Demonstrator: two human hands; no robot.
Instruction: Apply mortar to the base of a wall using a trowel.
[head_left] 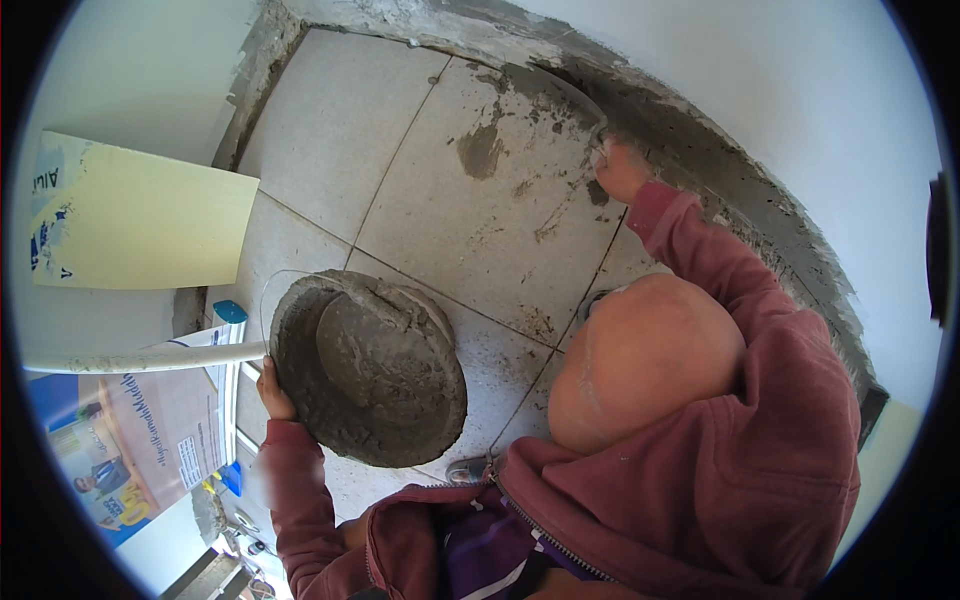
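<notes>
Tiled floor [330, 120] meets a raw mortar edge; left hand [272, 392] grips mortar pan [370, 370], right hand [620, 170] holds trowel [565, 95]; yellow board [140, 215] at left.

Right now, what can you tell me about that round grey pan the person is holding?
The round pan is shallow and caked all over with wet grey mortar, so its own material cannot be told. A smooth mound of mortar sits inside, with rough crusty lumps along the rim. It is tilted, its open side facing the camera, held above the tiled floor. The left hand grips its left edge. The right hand is away from it, up at the grey strip along the foot of the wall.
</notes>
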